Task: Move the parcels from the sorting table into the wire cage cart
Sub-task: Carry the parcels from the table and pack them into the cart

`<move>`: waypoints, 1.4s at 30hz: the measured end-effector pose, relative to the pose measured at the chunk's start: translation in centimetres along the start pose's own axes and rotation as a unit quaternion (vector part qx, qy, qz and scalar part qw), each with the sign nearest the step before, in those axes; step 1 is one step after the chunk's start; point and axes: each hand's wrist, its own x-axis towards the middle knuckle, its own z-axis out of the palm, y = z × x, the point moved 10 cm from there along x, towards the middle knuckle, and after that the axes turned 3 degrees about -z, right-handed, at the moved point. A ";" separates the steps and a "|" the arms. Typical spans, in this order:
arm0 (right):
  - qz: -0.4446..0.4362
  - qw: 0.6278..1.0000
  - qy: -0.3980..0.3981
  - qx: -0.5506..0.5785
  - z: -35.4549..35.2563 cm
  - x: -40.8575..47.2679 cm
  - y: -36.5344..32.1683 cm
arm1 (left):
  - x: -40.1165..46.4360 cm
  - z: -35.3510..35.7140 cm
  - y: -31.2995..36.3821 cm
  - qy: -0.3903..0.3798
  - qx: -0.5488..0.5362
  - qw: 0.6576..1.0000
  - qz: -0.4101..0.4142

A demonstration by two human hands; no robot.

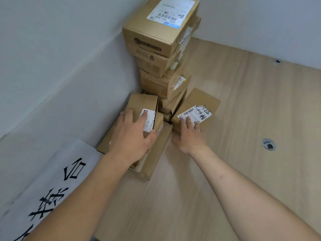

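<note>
A tall stack of brown cardboard parcels (161, 28) stands in the corner of the light wooden sorting table (243, 119). In front of it, a small parcel (144, 103) with a white label lies on a larger flat box (156, 153). My left hand (133, 134) lies on top of that small parcel, fingers spread over it and thumb at its right side. To the right lies a flat parcel (199, 101) with a torn white label. My right hand (189, 136) rests its straight fingertips on that label. The wire cage cart is out of view.
White walls (60, 66) close the corner behind and to the left of the stack. A white sheet with large black characters (52, 188) lies at the lower left. A round cable hole (268, 144) sits in the tabletop at the right.
</note>
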 end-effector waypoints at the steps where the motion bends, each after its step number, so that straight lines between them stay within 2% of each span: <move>1: -0.002 1.000 0.006 -0.009 0.2 0.0 0.2 | 0.1 0.0 0.0 0.000 0.000 1.000 -0.002; 5: 0.002 0.999 0.028 -0.029 0.0 -1.6 1.3 | -0.3 0.0 0.1 -0.005 0.004 1.000 -0.009; 10: -0.005 0.999 0.026 -0.047 0.5 -5.2 2.9 | -1.6 -0.4 -0.3 -0.012 -0.021 0.998 -0.062; 14: -0.011 0.992 0.094 -0.085 -0.5 -7.3 2.6 | -2.3 -0.6 0.4 0.000 -0.026 0.997 -0.068; 17: 0.059 0.989 0.117 -0.071 -1.3 -7.0 3.8 | -2.5 -0.4 0.7 0.003 -0.024 0.997 -0.074; 20: 0.150 0.985 0.081 0.012 0.0 -6.0 5.8 | -2.5 -0.2 0.4 0.003 -0.008 0.997 -0.083; 23: 0.193 0.975 0.042 0.098 1.9 -5.4 6.9 | -2.6 -0.1 0.2 0.006 0.003 0.997 -0.081; 25: 0.206 0.970 0.052 0.115 2.1 -5.9 7.2 | -2.8 -0.1 0.4 0.009 0.005 0.997 -0.073; 32: 0.213 0.970 0.042 0.108 3.2 -10.5 6.4 | -3.6 0.0 0.7 -0.006 -0.001 0.998 -0.059; 42: 0.121 0.983 0.103 0.093 -0.3 -17.5 5.3 | -9.1 -1.0 1.0 -0.006 -0.014 0.997 -0.074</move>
